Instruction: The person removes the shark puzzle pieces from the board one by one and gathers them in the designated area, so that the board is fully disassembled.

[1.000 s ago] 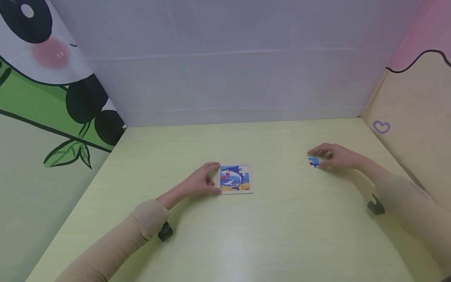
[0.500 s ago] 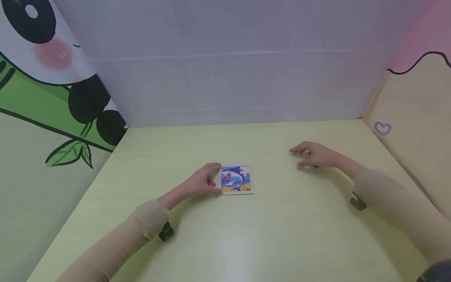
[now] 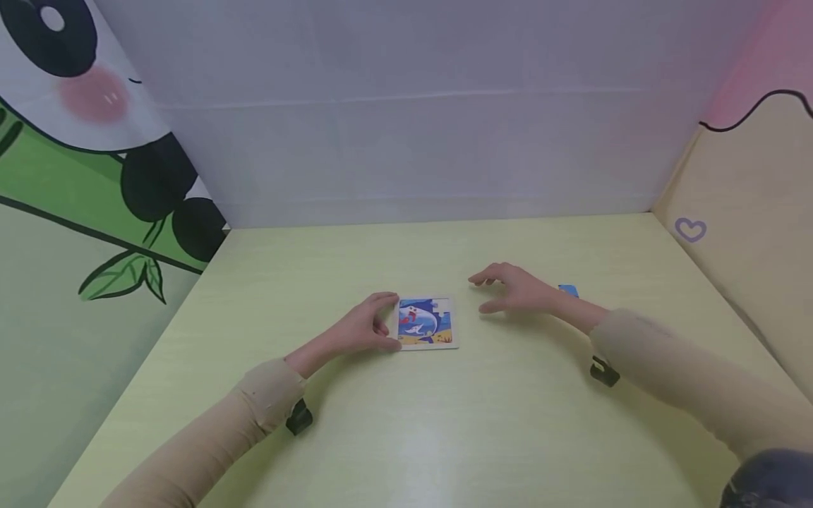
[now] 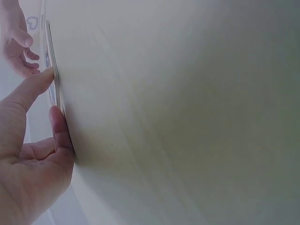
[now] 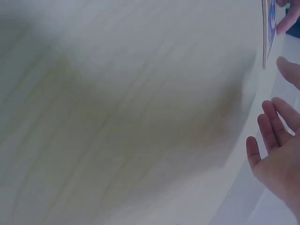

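Note:
A small square jigsaw puzzle (image 3: 424, 323) with a blue whale picture and a white border lies flat on the table. My left hand (image 3: 360, 324) grips its left side, fingertips at the far left corner and thumb at the near one. In the left wrist view that hand (image 4: 42, 154) holds the board's thin edge. Just right of the puzzle hovers my right hand (image 3: 517, 288), fingers loosely spread and nothing between them. The right wrist view shows its palm (image 5: 279, 164) bare. Behind the right wrist a blue puzzle piece (image 3: 568, 289) lies partly hidden.
The pale yellow table (image 3: 356, 430) meets a plain grey-lilac back wall (image 3: 413, 155). A cartoon-printed panel (image 3: 108, 183) stands at the left, a beige one (image 3: 756, 212) at the right. A dark rounded thing (image 3: 768, 480) shows at the lower right corner.
My right hand has moved left from the blue puzzle piece toward the puzzle, and the piece stays behind on the table. My left hand keeps its place on the puzzle.

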A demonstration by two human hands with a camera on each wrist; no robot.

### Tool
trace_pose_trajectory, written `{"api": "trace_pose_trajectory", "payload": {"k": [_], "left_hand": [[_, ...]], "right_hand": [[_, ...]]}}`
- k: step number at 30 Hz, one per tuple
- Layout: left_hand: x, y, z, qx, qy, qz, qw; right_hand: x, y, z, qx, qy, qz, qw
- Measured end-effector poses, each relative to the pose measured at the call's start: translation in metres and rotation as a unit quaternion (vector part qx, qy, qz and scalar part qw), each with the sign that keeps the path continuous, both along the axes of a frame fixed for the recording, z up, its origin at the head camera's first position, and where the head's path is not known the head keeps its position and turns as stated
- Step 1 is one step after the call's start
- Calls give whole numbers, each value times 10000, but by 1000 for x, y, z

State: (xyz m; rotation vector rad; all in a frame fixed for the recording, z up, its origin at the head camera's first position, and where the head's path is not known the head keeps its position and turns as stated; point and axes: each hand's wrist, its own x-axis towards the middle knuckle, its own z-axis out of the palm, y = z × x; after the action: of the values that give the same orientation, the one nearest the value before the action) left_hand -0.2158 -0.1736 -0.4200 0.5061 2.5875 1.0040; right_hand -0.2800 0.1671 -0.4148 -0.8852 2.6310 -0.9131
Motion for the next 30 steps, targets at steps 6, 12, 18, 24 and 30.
{"api": "trace_pose_trajectory", "payload": {"k": [6, 12, 18, 24, 30], "left_hand": [[-1, 0, 0, 51, -18, -1, 10000], [-1, 0, 0, 74, -47, 33, 10000], [0, 0, 1, 127, -66, 32, 9999], [0, 0, 1, 142, -87, 10, 9999], [0, 0, 2, 95, -34, -84, 9999]], "right_hand": [[11, -27, -1, 63, -55, -153, 9998], [21, -48, -3, -48, 6, -251, 9997], [26, -63, -8, -165, -27, -278, 9995], [28, -73, -13, -62, 100, -145, 9998], [32, -78, -12, 58, 242, -90, 9997]]}}
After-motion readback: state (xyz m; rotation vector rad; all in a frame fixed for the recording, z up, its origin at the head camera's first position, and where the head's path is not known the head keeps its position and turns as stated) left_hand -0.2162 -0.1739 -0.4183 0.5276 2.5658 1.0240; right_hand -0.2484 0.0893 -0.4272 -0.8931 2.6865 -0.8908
